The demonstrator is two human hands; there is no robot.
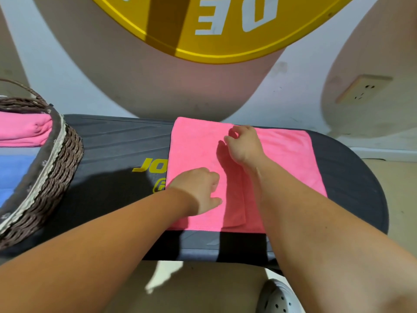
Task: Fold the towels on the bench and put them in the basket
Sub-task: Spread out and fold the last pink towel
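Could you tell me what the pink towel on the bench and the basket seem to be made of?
Pink towel: soft, matte microfibre-like cloth, judging by its fine nap. Basket: brown woven wicker or rope, with pale lace-like trim along its rim.

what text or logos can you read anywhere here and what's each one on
"DE": white letters on the yellow round sign, upside down in this view; more is cut off at the frame's top edge.
"JO": yellow letters on the black bench; the rest lies under the pink towel.
Yellow logo below it: partly covered, unreadable.
Nothing else readable.
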